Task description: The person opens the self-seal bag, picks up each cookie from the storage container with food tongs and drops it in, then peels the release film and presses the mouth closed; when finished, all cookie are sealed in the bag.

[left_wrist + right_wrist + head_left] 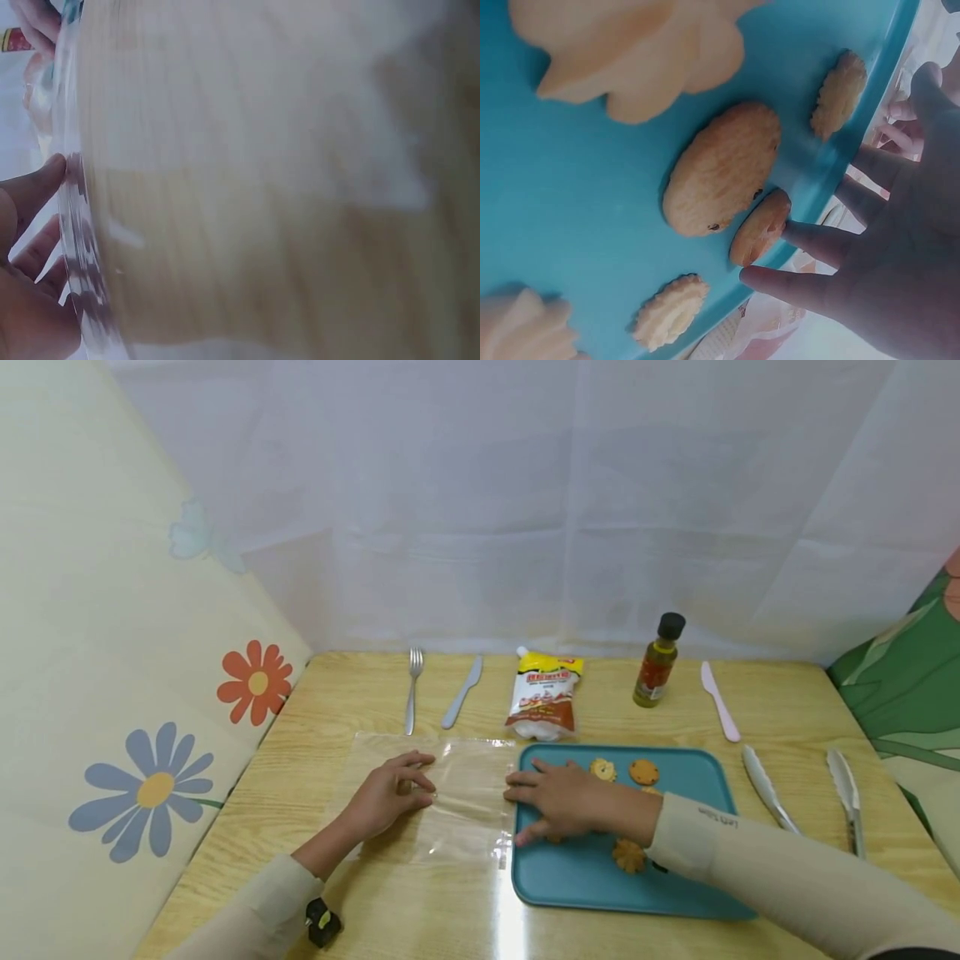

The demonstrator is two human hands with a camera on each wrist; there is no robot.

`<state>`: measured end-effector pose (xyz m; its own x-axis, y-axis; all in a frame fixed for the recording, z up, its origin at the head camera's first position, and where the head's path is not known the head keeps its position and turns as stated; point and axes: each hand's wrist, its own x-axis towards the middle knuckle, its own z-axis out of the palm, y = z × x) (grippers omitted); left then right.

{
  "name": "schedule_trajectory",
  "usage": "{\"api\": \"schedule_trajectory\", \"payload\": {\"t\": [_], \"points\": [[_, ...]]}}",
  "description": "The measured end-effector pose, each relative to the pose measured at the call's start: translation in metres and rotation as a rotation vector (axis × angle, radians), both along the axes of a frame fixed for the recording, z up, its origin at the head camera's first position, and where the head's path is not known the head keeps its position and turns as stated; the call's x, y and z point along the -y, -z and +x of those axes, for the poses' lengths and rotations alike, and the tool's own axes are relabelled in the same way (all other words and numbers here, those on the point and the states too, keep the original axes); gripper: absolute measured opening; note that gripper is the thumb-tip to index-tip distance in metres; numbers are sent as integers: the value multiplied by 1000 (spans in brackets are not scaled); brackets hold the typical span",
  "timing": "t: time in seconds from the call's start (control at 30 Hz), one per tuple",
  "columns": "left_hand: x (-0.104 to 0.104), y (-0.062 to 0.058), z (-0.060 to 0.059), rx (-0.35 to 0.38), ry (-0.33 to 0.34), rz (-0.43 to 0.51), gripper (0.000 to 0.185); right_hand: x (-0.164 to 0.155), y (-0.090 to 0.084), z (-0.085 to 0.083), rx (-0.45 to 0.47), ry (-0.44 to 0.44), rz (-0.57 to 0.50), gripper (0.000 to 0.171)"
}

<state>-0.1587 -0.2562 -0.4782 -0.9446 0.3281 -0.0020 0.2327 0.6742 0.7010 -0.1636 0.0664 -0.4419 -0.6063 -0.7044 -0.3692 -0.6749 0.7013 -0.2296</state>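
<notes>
A clear plastic bag (450, 797) lies flat on the wooden table (420, 902), just left of a teal tray (675, 893). My left hand (393, 789) rests on the bag, and its thumb and fingers pinch the film (82, 247). My right hand (540, 797) lies over the tray's left part, fingers straight and spread, tips reaching the bag's edge. Several cookies sit on the tray (570, 210). In the right wrist view my fingers (817, 240) touch a small oval cookie (761, 225) beside a larger one (721, 180).
Along the back of the table lie a fork (412, 689), a butter knife (462, 691), a sauce pouch (543, 697), a small bottle (658, 662) and a pink plastic knife (718, 700). Tongs (768, 789) lie right of the tray. A flowered panel stands on the left.
</notes>
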Motion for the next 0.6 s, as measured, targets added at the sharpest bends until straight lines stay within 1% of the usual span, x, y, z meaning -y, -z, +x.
{"api": "schedule_trajectory", "payload": {"t": [0.2,0.3,0.43,0.53,0.6], "points": [[-1,-1,-1,-19,-24,15,4,0,1,0,-4,1,5,78],[-1,-1,-1,-1,-42,47,5,0,1,0,-6,-2,8,78],[0,-2,-1,43,-80,113,5,0,1,0,-7,-5,7,77],[1,-2,-2,56,-109,151,5,0,1,0,-6,-7,7,76],[2,-1,-2,51,-115,170,6,0,0,0,-4,-8,5,76]]}}
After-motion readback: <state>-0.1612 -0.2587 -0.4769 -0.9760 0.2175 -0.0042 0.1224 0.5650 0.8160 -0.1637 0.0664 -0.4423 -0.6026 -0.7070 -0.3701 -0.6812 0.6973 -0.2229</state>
